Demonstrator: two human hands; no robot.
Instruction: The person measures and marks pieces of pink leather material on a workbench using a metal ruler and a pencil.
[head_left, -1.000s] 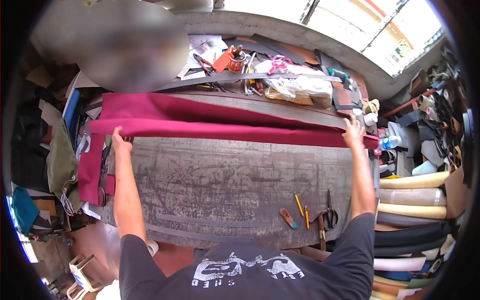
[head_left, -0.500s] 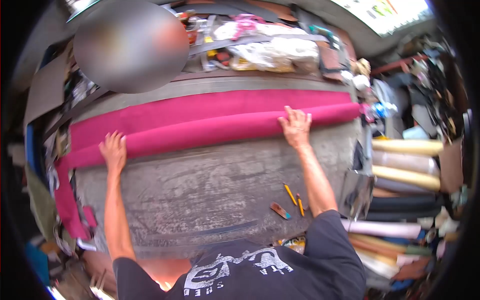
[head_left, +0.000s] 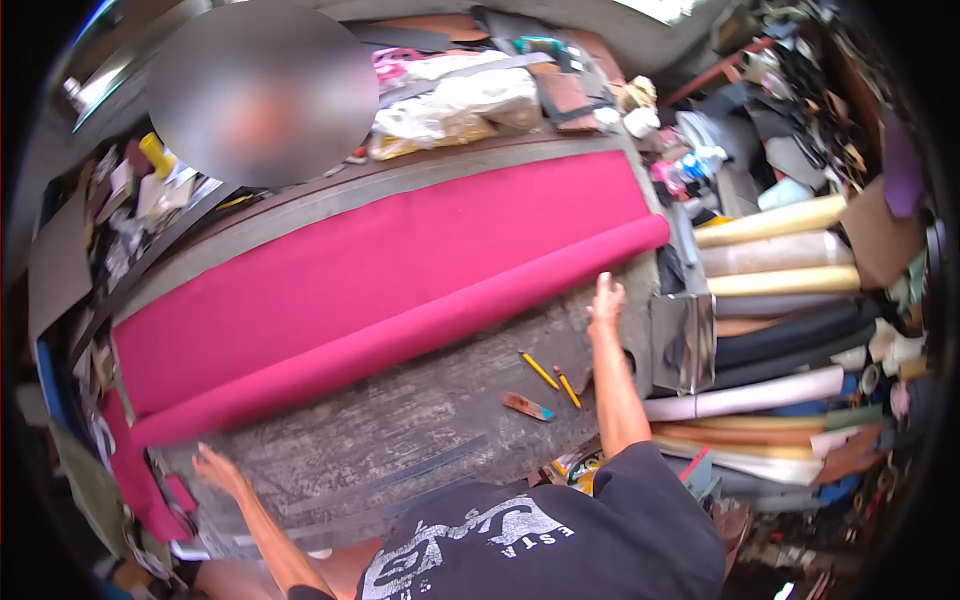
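Tabletop [head_left: 400,425] bears magenta cloth [head_left: 400,270], length angling away rightward.

Bright light comes through a window [head_left: 655,8] at the top — set in a grey wall [head_left: 610,32]. A worn, scratched table [head_left: 400,420] fills the middle, reddish floor [head_left: 235,578] showing below it. Rolls of material [head_left: 780,282] lie stacked along the right side — cream, grey, black and pink.

Pencils [head_left: 553,377] on the table [head_left: 400,430], before the fabric [head_left: 390,270], plastic bags [head_left: 465,105] behind.
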